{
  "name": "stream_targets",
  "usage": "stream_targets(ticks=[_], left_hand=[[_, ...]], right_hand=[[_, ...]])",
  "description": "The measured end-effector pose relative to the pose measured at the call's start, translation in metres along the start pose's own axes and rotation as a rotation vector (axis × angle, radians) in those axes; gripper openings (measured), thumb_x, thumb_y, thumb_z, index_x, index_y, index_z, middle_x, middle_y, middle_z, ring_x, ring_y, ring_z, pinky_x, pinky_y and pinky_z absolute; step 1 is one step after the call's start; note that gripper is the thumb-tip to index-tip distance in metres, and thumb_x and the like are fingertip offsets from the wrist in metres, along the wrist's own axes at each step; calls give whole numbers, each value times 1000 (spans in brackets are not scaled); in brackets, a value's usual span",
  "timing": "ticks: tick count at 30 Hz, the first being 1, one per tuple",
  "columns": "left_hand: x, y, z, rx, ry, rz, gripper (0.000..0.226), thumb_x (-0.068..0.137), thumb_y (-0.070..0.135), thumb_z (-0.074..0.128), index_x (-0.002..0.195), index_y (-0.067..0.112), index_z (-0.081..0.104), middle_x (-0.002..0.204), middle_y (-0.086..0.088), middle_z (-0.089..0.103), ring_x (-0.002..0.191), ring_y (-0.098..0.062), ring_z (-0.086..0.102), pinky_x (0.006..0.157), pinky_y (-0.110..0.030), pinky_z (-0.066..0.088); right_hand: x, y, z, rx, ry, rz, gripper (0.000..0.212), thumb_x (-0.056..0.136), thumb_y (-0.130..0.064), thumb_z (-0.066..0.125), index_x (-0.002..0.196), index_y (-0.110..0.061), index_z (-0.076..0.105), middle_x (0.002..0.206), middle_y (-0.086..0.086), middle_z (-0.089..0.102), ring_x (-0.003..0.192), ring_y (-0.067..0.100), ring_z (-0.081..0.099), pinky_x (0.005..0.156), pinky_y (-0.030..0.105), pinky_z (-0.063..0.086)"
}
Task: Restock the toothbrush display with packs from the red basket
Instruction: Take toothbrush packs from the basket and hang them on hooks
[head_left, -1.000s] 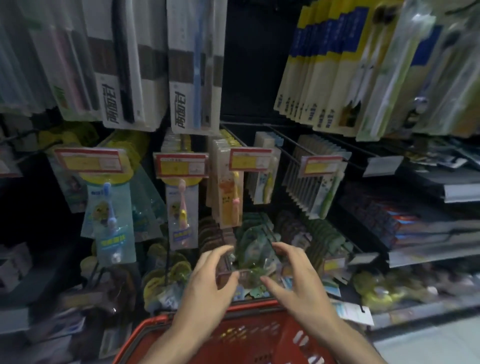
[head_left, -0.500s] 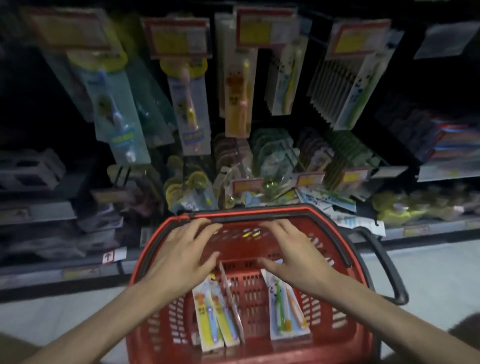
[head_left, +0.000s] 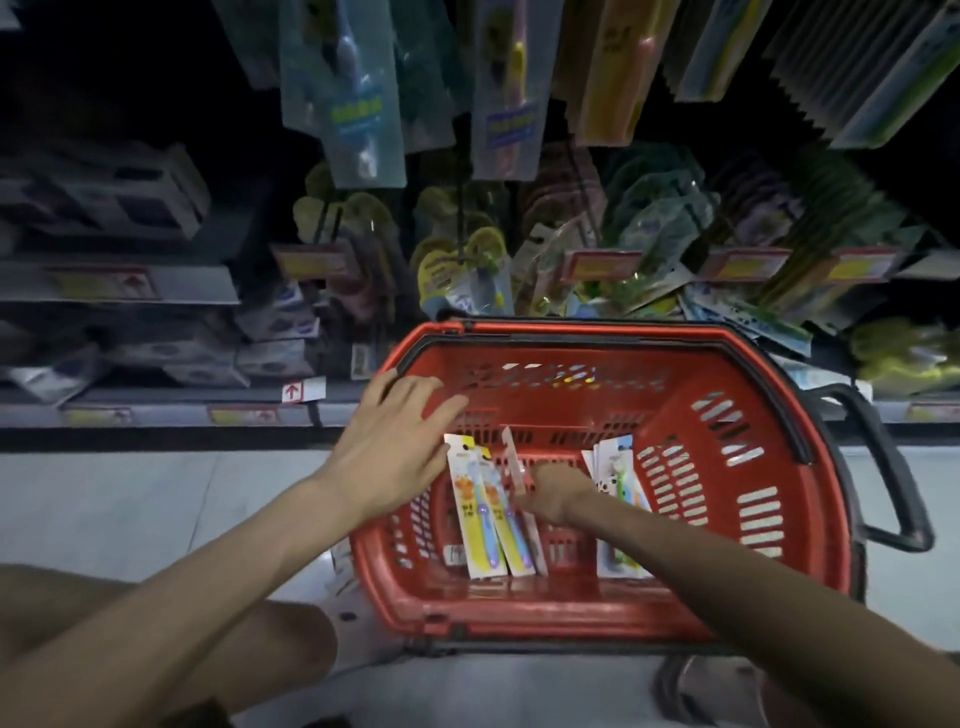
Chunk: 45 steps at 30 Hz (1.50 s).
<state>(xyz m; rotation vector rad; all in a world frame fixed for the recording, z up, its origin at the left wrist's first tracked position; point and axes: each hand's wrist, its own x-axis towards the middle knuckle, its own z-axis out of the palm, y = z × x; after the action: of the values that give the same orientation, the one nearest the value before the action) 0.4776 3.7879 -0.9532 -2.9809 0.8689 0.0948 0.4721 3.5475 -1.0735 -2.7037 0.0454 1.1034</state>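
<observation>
The red basket (head_left: 597, 332) stands on the floor below the toothbrush display (head_left: 649, 223). Inside it lie two yellow toothbrush packs (head_left: 480, 519) at the left, a thin pack standing on edge (head_left: 511, 457) in the middle, and a stack of green-brush packs (head_left: 618, 467) to the right. My left hand (head_left: 395, 447) hovers over the basket's left side, fingers spread, holding nothing. My right hand (head_left: 556, 493) is down inside the basket, fingers curled against the edge-on pack; whether it grips the pack is hidden.
Hanging blister packs (head_left: 353, 104) fill the hooks above, with price tags (head_left: 602, 265) on the lower hooks. Grey shelves with boxes (head_left: 119, 291) run to the left. The basket's black handle (head_left: 893, 467) sticks out at the right. My knee (head_left: 260, 649) is at the lower left.
My view dropped from the display to the basket. Both hands left the hooks and came down; the right hand has gone deep into the basket to the packs, the left stays near the rim.
</observation>
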Motion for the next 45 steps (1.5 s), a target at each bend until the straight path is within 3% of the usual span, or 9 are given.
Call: stream_targets(ticks=[5,8,19,24,28,36,39,41,45], left_hand=[[-4,-10,12,30,43,45,52,91,35,63,140,21,57,133,-12,61,129,-30,55,122,-51,23],[-4,-11,14,29,60,50,49,92,34,61,140,22,57,134,-12,61,131,-30,53,123,-51,18],[23,16,-17,-80,101,-34,47,97,37,54,143,23,55,139,-8,57,132,-31,51,118,-48,34],[44,50,-63,-419,80,-280,54,99,65,44,138,29,55,129,5,61,114,-22,64,93,-43,55],[65,75,-99,-916,8,-382,59,92,79,42,119,32,67,110,13,72,98,-11,70,91,-43,58],[101,114,-132,-1346,128,-260,31,98,60,57,95,36,76,98,12,80,96,-9,75,96,-46,59],[111,122,-139,-1401,161,-265,45,103,50,55,90,12,76,80,2,73,78,-13,68,84,-42,57],[119,124,-145,-1370,205,-305,60,106,48,48,89,-5,69,79,-8,63,73,-15,56,71,-34,45],[130,116,-151,-1391,291,-335,60,109,39,46,77,-7,67,74,-18,62,70,-16,52,65,-30,37]], right_hand=[[45,1,32,75,13,125,38,90,-53,64,106,-19,71,99,4,74,89,25,72,82,37,62],[46,-1,35,100,52,152,25,94,-34,63,110,-16,70,102,4,74,84,24,67,77,34,61],[-48,-7,-54,30,249,-84,12,93,-19,56,101,-10,60,105,14,72,99,38,69,72,35,51],[-113,3,-127,56,458,-223,20,95,-28,54,107,-13,59,105,14,74,97,41,69,75,42,55],[-153,7,-174,116,653,-339,14,95,-23,54,106,-19,60,95,4,72,86,28,68,71,41,55],[-165,15,-185,-23,925,-338,21,99,-25,53,118,-16,52,104,5,56,78,33,64,53,34,30],[-159,13,-187,-100,993,-356,24,97,-25,58,117,-10,55,98,4,48,67,25,58,44,25,16],[-157,14,-192,-82,1001,-382,24,99,-29,55,116,-13,51,101,1,44,75,21,56,50,24,29],[-161,24,-201,66,976,-410,38,101,-42,52,131,-18,50,117,-2,47,101,19,56,75,28,46]])
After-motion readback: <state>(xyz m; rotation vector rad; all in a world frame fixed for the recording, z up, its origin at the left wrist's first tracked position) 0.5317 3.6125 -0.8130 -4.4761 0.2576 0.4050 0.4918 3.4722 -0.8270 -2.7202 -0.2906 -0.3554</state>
